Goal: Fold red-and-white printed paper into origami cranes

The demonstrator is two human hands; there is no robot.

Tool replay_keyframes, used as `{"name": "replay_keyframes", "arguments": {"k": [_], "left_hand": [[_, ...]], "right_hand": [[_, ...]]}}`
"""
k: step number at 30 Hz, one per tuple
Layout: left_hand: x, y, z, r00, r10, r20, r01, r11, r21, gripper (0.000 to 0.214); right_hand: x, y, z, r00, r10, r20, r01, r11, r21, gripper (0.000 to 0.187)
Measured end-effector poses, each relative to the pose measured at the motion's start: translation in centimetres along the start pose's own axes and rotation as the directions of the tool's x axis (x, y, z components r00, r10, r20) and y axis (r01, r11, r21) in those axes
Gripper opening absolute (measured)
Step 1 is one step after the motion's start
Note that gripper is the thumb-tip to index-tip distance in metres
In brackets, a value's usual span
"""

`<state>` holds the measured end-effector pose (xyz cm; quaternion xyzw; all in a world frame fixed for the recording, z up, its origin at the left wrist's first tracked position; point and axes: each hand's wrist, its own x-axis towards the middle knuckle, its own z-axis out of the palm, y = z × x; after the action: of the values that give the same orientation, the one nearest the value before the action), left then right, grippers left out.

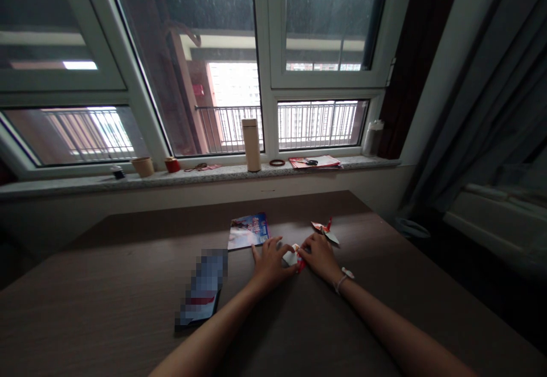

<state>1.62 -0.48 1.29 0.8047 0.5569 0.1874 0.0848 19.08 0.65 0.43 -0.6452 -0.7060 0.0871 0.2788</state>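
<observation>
Between my two hands, low on the brown table, is a small piece of folded paper (291,258), white with red and orange print. My left hand (272,266) curls its thumb and index finger around the paper's left and near side, the other fingers bent above the tabletop. From the right, my right hand (321,257) presses its bunched fingertips on the paper's red part; a bracelet circles that wrist. Just beyond the right hand stands a folded paper crane (328,230) in white and red. My fingers hide part of the small paper.
A printed card (249,230) lies beyond my left hand, and a dark phone (200,291), partly pixelated, rests to its left. On the windowsill (213,175) are a beige thermos (251,144), a paper cup (142,166), a stack of red-edged papers (322,162) and a bottle (373,138).
</observation>
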Motion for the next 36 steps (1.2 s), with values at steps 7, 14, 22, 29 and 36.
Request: {"name": "replay_keyframes", "arguments": {"k": [7,14,22,29,36], "left_hand": [[0.02,0.06,-0.04,1.000,0.004,0.002,-0.004,1.000,-0.015,0.040],[-0.03,0.02,0.00,1.000,0.012,-0.004,-0.012,1.000,-0.025,0.038],[-0.13,0.03,-0.03,1.000,0.015,-0.014,-0.015,0.999,-0.030,0.035],[-0.10,0.05,0.01,1.000,0.015,-0.018,-0.016,0.999,-0.044,0.038],[-0.07,-0.09,0.02,1.000,0.025,-0.011,-0.025,1.000,-0.009,0.035]], "right_hand": [[0.00,0.32,0.14,1.000,0.000,0.003,0.000,1.000,0.010,0.019],[0.10,0.40,0.13,1.000,-0.003,0.016,0.003,1.000,0.017,0.016],[-0.01,0.09,-0.18,0.999,-0.002,0.035,0.002,1.000,-0.008,0.015],[0.03,0.16,-0.08,1.000,-0.009,0.024,0.009,1.000,-0.009,0.017],[0.00,0.31,-0.01,1.000,-0.014,0.022,0.014,1.000,-0.001,0.015]]}}
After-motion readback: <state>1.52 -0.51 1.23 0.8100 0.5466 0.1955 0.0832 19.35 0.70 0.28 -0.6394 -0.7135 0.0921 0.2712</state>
